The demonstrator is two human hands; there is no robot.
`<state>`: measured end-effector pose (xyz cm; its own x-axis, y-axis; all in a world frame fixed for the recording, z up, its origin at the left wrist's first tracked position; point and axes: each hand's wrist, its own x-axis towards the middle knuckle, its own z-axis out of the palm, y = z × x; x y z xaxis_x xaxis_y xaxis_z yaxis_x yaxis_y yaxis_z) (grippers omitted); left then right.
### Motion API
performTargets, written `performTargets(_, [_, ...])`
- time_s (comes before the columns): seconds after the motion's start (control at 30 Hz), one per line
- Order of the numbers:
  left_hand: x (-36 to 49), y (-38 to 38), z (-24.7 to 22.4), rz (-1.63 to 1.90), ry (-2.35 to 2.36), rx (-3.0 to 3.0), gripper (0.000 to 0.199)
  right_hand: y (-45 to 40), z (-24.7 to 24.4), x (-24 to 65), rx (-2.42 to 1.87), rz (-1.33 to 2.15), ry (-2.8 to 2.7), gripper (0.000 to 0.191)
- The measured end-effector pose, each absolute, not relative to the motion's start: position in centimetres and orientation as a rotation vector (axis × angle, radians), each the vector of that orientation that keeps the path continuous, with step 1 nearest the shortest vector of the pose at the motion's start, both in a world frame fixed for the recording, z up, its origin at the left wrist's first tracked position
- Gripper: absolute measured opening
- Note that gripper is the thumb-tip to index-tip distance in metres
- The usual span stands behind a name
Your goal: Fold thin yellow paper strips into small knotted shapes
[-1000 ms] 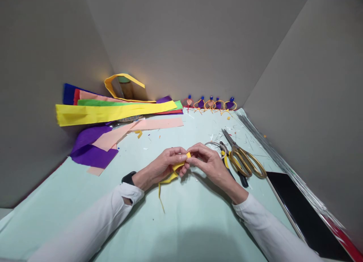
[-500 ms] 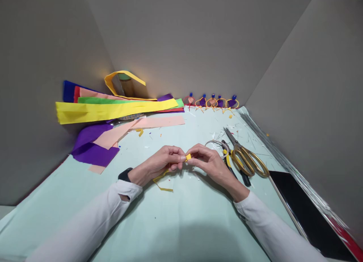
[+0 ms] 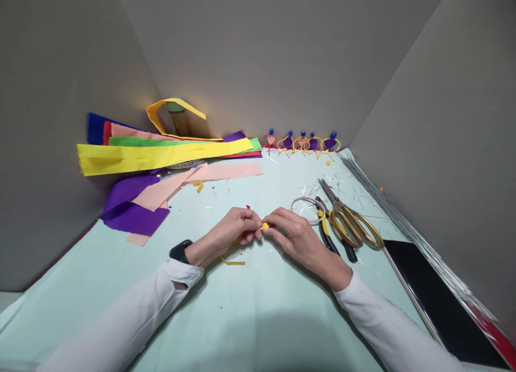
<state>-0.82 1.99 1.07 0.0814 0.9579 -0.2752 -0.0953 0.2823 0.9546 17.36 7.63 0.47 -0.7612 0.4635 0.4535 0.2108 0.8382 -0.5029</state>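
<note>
Between my fingertips, near the middle of the table, is a small folded or rolled piece of yellow paper strip (image 3: 264,226). My left hand (image 3: 237,227) pinches it from the left, and a thin yellow tail (image 3: 234,263) hangs below that hand onto the table. From the right, my right hand (image 3: 294,232) has its thumb and fingers closed on the same yellow piece. Much of the strip is hidden inside the fingers. A tiny red bit (image 3: 248,207) shows just above my left fingers.
Gold-handled scissors (image 3: 350,221), black-and-yellow pliers (image 3: 327,232) and a wire ring (image 3: 308,209) lie right of my hands, near a dark tablet (image 3: 439,302). Coloured paper strips (image 3: 161,158) are piled back left. Several small figures (image 3: 303,141) line the back wall. Wire bundles (image 3: 403,227) run along the right.
My right fingers have shifted slightly left and closed further over the yellow piece, covering more of it. The hanging yellow tail has risen a little. A red bit now shows above my left fingers.
</note>
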Motion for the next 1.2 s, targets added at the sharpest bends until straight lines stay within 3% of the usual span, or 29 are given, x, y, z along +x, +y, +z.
performTargets(0.3, [-0.1,1.9,0.7,1.019,1.372,1.119,0.023,7.1,0.2,17.2,-0.509,0.399,-2.493,0.016])
performTargets(0.77, [-0.6,1.9,1.3,1.164,1.048,0.917,0.029,7.3,1.7,16.9,-0.575,0.967,-2.046,0.007])
performTargets(1.2, [-1.4,2.3,1.2,1.065,1.236,1.196,0.021,7.6,0.6,17.3,-0.437,0.433,-2.263,0.006])
